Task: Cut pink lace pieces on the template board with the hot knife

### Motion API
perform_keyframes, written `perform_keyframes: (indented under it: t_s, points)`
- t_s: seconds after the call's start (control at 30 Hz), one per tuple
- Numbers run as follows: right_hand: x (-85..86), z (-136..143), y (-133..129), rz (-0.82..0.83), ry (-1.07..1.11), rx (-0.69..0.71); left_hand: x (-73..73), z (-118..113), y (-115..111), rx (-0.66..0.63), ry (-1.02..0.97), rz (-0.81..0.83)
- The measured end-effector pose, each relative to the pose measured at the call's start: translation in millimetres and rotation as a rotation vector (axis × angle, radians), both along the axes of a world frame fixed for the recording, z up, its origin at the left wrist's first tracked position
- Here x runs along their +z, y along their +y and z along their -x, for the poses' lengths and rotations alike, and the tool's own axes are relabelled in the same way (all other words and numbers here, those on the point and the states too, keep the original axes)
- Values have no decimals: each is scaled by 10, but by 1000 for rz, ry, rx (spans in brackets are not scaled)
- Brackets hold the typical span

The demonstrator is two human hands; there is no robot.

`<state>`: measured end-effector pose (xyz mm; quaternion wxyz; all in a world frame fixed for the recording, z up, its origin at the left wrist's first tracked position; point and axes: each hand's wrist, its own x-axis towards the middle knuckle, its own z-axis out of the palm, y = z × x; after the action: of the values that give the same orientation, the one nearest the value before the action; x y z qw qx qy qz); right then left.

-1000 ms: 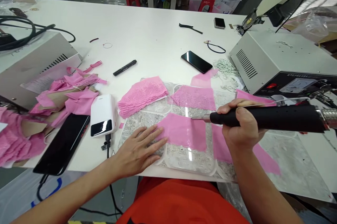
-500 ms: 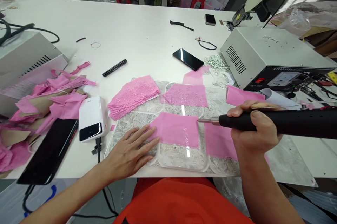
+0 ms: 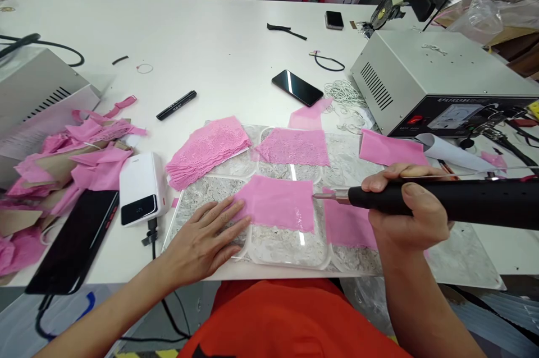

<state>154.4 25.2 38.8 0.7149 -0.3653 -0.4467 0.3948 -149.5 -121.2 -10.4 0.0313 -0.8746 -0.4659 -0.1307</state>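
My left hand (image 3: 206, 240) lies flat with fingers stretched out, its fingertips pressing the left edge of a pink fabric piece (image 3: 278, 203). That piece rests on a clear plastic sheet (image 3: 288, 254) over a marble-patterned board (image 3: 458, 251). Closed around a black handheld tool with a thin metal tip (image 3: 391, 198) is my right hand (image 3: 410, 212). The tool's tip is at the right edge of the fabric; whether it touches cannot be made out. A pink lace piece (image 3: 292, 146) lies just behind, and a second plain pink piece (image 3: 349, 226) is partly under the tool.
A stack of pink lace pieces (image 3: 208, 150) sits at the left, beside a white power bank (image 3: 143, 189). Further left are a pink fabric heap (image 3: 88, 150) and a black phone-like device (image 3: 73, 240). A grey box with a meter (image 3: 433, 83) stands at the right; a phone (image 3: 297, 87) lies behind.
The camera view has shifted slightly, so the table appears a little higher and further left. Both hands keep their places against the fabric, and the tool tip stays at its right edge.
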Motion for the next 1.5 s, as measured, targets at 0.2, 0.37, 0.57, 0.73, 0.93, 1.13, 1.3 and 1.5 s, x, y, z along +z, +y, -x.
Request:
perform_keyframes:
  t_s: [0.2, 0.37, 0.57, 0.73, 0.93, 1.13, 1.3, 1.5]
  points:
    - [11, -9, -29, 12, 22, 22, -1, -1, 0, 2, -9, 6]
    - [10, 9, -26, -52, -54, 38, -4, 0, -2, 5, -10, 7]
    - [39, 18, -32, -42, -46, 39, 1, 9, 6, -7, -10, 3]
    - [56, -74, -142, 14, -23, 67, -13, 10, 0, 2, -11, 3]
    - [37, -106, -217, -14, -4, 108, -14, 8, 3, -2, -4, -4]
    - [19, -68, -234, 1, -15, 141, -6, 11, 15, -7, 3, -6]
    - [51, -108, -177, -2, 12, 114, 32, 15, 16, -25, 15, -48]
    - [116, -283, 52, 9, 98, -27, 147, -424, 101, 4, -93, -81]
